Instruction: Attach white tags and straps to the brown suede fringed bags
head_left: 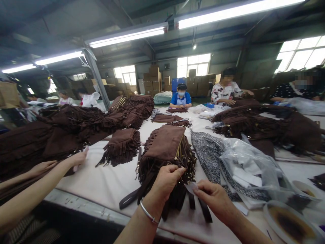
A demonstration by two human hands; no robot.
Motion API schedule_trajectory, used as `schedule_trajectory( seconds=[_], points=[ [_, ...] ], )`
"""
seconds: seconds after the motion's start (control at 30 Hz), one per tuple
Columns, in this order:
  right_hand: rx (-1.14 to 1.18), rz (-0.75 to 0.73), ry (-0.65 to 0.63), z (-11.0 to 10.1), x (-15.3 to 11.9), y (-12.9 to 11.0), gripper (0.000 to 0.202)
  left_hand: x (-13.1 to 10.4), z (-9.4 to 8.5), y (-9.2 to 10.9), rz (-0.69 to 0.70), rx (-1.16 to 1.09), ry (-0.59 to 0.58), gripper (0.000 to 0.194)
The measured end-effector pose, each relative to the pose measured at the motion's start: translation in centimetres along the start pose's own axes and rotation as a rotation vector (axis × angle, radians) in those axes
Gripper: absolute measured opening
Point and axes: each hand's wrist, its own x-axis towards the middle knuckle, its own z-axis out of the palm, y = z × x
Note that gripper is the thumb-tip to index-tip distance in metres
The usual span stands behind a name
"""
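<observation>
A stack of brown fringed bags (pixel 164 144) lies in front of me, with gold zippers and metal clasps along its right side. At the near right corner of the stack, my left hand (pixel 167 178) is closed in a pinch on a bag's edge by the clasps; a silver bangle circles that wrist. My right hand (pixel 212 195) pinches a small whitish slip (pixel 191 187) between thumb and fingers, close beside the clasps. Dark straps (pixel 204 210) hang down from the stack below the slip. What exactly lies between my left fingertips is hidden.
Left of the stack lies another fringed bag (pixel 122 144); a co-worker's arms (pixel 56 171) reach in there. On the right are a clear plastic bag (pixel 250 166) of white slips, grey tweed-like fabric (pixel 209 154) and a round tub (pixel 289 222). Other people sit across the table.
</observation>
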Motion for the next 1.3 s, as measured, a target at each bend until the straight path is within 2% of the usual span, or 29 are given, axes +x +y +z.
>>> schedule_trajectory(
  seconds=[0.43,0.63,0.8,1.03,1.2,1.3],
  points=[
    [0.064,0.048,-0.020,0.2,-0.1,-0.6,0.034,-0.2,0.2,0.2,-0.014,-0.062,0.027,0.042],
    [0.135,0.081,-0.067,0.5,0.8,-0.9,0.039,-0.4,0.5,0.2,-0.008,-0.062,0.043,0.040],
    [0.197,0.126,-0.058,0.4,2.0,-1.6,0.045,-0.8,0.6,0.8,-0.025,-0.078,0.041,0.041],
    [0.252,0.075,-0.054,0.9,3.0,-2.8,0.047,-0.6,0.3,-0.2,-0.050,-0.098,0.048,0.046],
    [0.465,0.143,-0.090,1.8,4.5,-2.9,0.047,-1.1,0.1,-0.9,-0.062,-0.161,0.106,0.053],
    [0.512,0.162,-0.061,2.3,5.4,-2.3,0.048,-1.6,0.1,-1.3,-0.089,-0.144,0.117,0.046]
  ],
)
